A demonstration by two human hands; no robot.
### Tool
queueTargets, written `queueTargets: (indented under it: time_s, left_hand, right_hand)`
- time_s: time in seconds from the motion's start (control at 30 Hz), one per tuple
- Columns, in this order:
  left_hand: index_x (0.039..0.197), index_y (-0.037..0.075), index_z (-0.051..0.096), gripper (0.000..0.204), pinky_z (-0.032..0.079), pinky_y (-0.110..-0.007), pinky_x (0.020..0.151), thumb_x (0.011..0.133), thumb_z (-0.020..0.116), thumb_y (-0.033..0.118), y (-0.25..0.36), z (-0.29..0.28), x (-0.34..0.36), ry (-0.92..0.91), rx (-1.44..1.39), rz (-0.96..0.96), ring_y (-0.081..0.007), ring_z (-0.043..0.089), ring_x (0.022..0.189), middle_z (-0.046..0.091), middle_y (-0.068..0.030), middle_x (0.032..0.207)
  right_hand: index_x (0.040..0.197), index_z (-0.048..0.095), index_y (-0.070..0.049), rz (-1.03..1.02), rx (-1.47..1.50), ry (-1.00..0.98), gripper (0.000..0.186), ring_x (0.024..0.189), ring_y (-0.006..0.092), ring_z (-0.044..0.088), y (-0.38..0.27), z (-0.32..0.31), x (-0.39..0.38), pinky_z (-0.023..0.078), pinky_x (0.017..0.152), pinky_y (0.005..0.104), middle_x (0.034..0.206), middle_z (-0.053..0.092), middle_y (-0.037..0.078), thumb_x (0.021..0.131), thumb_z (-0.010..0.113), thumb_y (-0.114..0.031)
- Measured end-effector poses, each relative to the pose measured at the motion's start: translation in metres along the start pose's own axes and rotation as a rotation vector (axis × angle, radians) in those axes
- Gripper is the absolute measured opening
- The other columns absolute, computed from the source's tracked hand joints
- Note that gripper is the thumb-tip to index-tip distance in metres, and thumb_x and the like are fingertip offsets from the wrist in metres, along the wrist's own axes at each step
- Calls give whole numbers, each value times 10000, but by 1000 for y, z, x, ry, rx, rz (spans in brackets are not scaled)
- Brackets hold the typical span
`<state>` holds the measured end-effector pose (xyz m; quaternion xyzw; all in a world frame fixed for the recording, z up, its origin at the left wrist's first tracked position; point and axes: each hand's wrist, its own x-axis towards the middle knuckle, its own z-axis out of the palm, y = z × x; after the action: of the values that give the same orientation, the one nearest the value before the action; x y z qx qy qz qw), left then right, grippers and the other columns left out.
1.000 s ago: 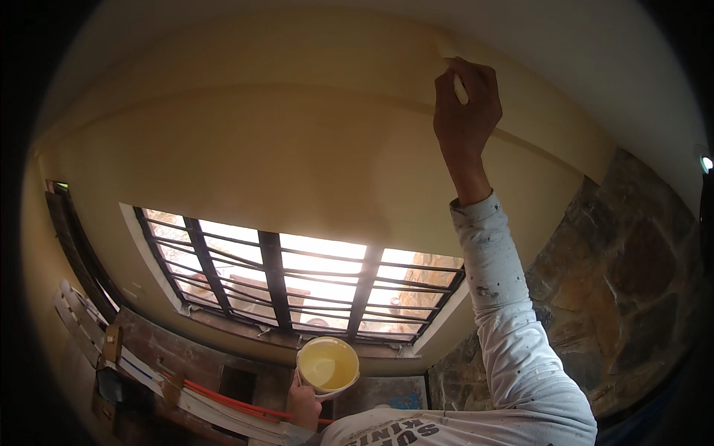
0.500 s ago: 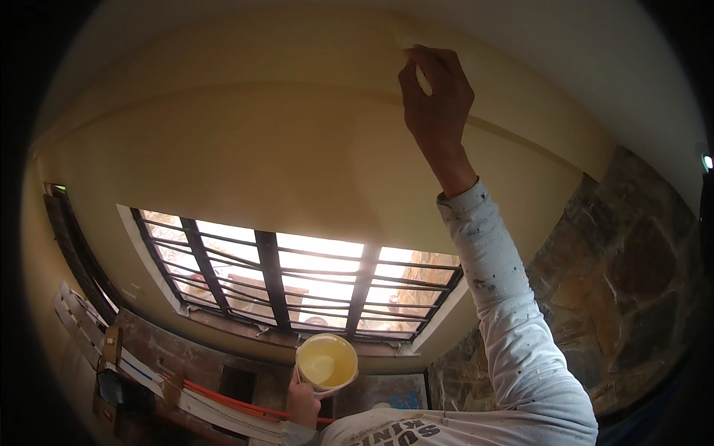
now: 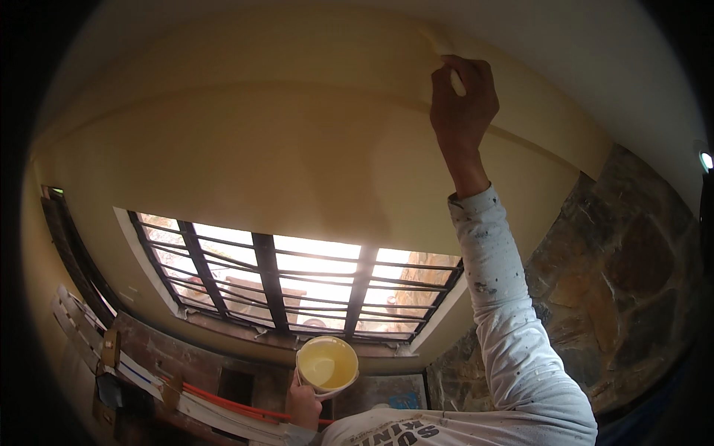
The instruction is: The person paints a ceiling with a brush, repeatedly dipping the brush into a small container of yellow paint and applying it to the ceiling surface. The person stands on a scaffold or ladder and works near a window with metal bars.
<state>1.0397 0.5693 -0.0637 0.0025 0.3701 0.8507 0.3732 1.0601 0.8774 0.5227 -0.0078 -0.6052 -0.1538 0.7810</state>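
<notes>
Raised high at the upper right, my right hand (image 3: 465, 100) is closed in a pinch close to the cream-yellow wall (image 3: 260, 141), just under the ceiling line. A pale paintbrush (image 3: 434, 37) pokes out past its fingertips against the wall; the hand hides most of it. Low in the middle, my left hand (image 3: 303, 404) grips the side of a small white bucket (image 3: 327, 364). Pale yellow paint (image 3: 323, 369) shows inside, and the bucket is tilted so its mouth faces me. White paint-spotted sleeve (image 3: 491, 267) covers my right arm.
A barred window (image 3: 297, 282) lies beyond the bucket. Rough stone cladding (image 3: 617, 290) covers the wall at right. At lower left are orange pipes (image 3: 238, 405), long white boards (image 3: 201, 411) and a dark narrow opening (image 3: 71, 245). The ceiling (image 3: 580, 82) curves overhead.
My right hand has moved right and slightly down along the wall, the pale brush with it. My left hand and the bucket stay almost where they were.
</notes>
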Motion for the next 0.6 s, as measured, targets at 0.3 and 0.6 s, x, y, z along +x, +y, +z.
queueTargets:
  time_s: [0.3,0.6]
  left_hand:
    - [1563,36,472,796,682,-598,872,789,335,-93,14,15,-8,8,17,-19,-425,697,1221,597,-222,1428]
    - [1557,23,463,757,670,-610,908,823,321,-101,10,16,-3,-67,13,13,-424,682,1251,589,-224,1439]
  right_hand:
    - [1018,798,-61,71,-2,-4,131,858,224,711,7,-11,4,560,785,344,959,698,71,896,756,-38]
    - [982,791,-57,50,-29,28,110,837,264,717,30,-32,7,569,754,365,965,703,94,876,764,-72]
